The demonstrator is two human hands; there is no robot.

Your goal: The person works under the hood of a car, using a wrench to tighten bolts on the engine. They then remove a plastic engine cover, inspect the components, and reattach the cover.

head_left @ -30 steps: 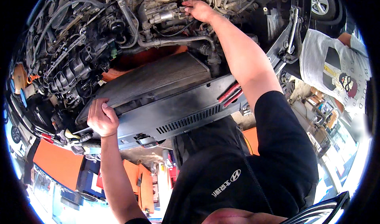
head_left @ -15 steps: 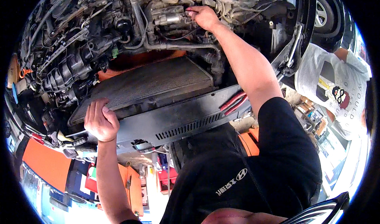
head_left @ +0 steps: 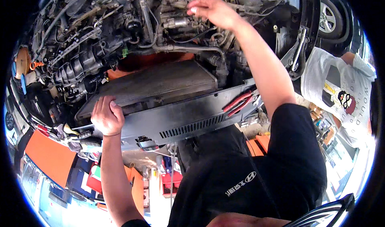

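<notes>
My left hand [head_left: 107, 117] is curled over the near edge of the dark finned radiator [head_left: 160, 84], its fingers bent together against it beside the grey front panel [head_left: 180, 115]. Over the engine bay, my right hand [head_left: 212, 11] is open, fingers loosely stretched to the left with nothing seen in them. Just below and left of its fingertips lies a metal cylindrical part [head_left: 176, 22] among hoses and wires. Whether the fingertips touch anything cannot be told. A pair of red-handled pliers [head_left: 237, 103] rests on the front panel, below my right forearm.
A metal pipe [head_left: 188, 47] crosses behind the radiator. The black ribbed intake manifold [head_left: 78, 70] fills the left side. Another person in a grey shirt [head_left: 317, 66] stands at the right, near a car wheel [head_left: 327, 18]. Orange cabinets [head_left: 52, 157] stand at lower left.
My right hand has drawn back slightly to the right from the metal part, its fingers opening from a pointed reach. My left hand stays at the radiator's edge. The whole view has shifted a little.
</notes>
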